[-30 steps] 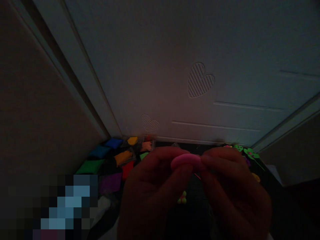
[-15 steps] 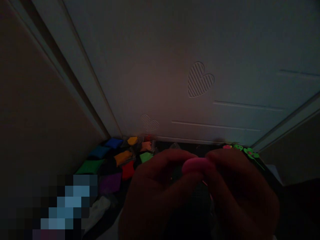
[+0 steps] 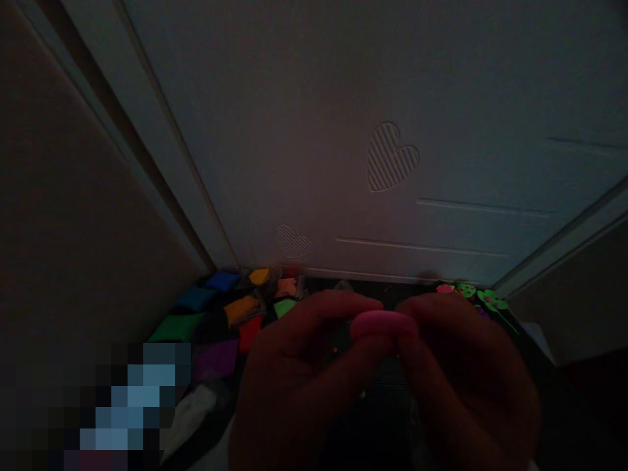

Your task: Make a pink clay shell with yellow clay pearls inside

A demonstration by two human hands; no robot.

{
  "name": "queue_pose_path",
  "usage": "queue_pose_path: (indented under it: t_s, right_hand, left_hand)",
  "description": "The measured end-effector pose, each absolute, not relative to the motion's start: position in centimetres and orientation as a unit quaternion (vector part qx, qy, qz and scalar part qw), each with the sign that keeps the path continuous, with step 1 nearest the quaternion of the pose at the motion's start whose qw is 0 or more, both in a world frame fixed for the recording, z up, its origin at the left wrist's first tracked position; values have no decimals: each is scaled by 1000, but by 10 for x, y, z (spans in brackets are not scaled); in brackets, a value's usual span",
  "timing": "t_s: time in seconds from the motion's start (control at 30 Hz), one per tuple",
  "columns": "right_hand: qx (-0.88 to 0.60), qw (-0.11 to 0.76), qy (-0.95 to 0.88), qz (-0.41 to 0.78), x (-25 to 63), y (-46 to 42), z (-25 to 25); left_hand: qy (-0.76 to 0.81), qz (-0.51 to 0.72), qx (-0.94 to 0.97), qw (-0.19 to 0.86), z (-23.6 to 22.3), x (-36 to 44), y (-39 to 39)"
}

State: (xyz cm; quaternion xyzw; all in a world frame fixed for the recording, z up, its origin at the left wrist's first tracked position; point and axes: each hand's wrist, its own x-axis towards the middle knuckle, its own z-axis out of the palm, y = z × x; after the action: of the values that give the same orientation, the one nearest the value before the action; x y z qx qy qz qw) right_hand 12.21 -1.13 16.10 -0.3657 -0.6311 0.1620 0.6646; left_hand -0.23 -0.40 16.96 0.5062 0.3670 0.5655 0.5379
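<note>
A piece of pink modelling clay, smooth and flattened with rounded edges, is pinched between both hands above the dark table. My left hand grips its left part between thumb and forefinger. On the other side, the thumb and fingers of my right hand are closed on its right end. The fingertips of the two hands nearly meet around it. The scene is dim, and the other fingers are partly lost in shadow.
Several clay packets lie at the left, among them a green one, a purple one and an orange one. Green clay flowers and a pink piece lie at the back right. A white panel with hearts stands behind.
The pink clay and both hands have shifted slightly left. The clay now shows a longer, more level edge between the fingertips. Both hands keep their pinch.
</note>
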Motion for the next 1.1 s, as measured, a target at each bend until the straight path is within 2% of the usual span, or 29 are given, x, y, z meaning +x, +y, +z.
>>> queue_pose_path:
  t_s: [0.27,0.5,0.73,0.93,1.1]
  right_hand:
    - [-346,636,-672,158,126,-10,162]
    - [-372,682,-612,146,121,-11,157]
    - [-350,642,-665,150,125,-10,164]
    - [-356,678,-617,178,124,-11,154]
    - [-366,644,-656,145,125,-9,159]
  left_hand:
    - [362,565,483,563,166,0,-3]
    - [368,552,469,583,168,1,-3]
    - [356,556,463,592,168,-1,-2]
    - [371,542,462,596,168,1,-2]
    - [352,555,435,616,168,2,-2]
